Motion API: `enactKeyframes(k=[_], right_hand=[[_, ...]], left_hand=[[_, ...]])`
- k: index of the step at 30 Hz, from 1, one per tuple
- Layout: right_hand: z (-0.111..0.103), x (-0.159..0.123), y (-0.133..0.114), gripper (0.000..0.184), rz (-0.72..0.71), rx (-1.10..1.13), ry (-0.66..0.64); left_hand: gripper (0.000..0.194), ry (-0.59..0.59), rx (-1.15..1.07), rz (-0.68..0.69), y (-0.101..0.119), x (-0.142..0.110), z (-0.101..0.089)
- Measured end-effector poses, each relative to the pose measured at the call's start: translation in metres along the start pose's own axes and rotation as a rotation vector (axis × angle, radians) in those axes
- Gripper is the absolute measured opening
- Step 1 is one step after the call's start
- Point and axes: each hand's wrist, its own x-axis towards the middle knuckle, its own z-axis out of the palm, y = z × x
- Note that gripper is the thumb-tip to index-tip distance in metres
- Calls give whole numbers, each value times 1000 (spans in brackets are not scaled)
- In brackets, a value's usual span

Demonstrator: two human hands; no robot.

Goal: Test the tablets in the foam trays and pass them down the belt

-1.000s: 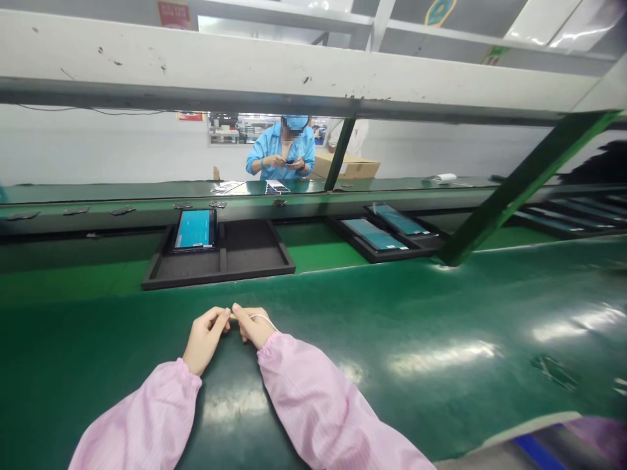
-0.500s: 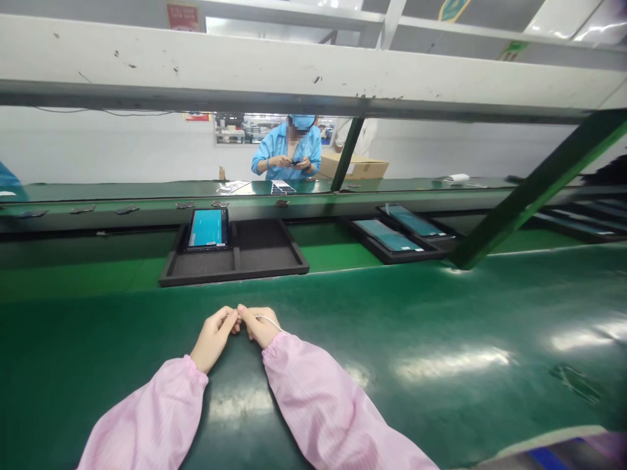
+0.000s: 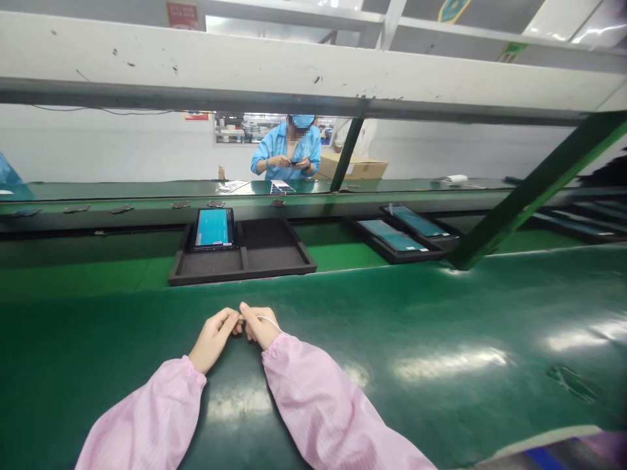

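Above the green work surface, my left hand and my right hand meet at the fingertips. Both are closed, thumbs against the fingers. Something tiny and yellowish shows between the fingertips, too small to name. A thin white cord runs over my right hand to the pink cuff. Just beyond the hands, on the lower green belt, lies a black two-compartment tray. A tablet-like panel with a blue face rests in its left compartment, tilted on the rim.
Farther right on the belt, another black tray holds two film-covered panels. A slanted green post stands at the right, and a white beam crosses overhead. Several small flat parts lie on a ledge behind. A co-worker in blue works opposite.
The trays with their panels have shifted a little to the right. The small parts on the ledge have moved slightly left. My right thumb has lifted slightly; both hands stay together.
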Motion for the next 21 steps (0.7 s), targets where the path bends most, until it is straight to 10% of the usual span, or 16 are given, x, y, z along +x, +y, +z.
enactKeyframes(k=[21], right_hand=[[1,1,-4,79,17,47,45]], left_hand=[[45,-5,-23,2,-7,2,-2]])
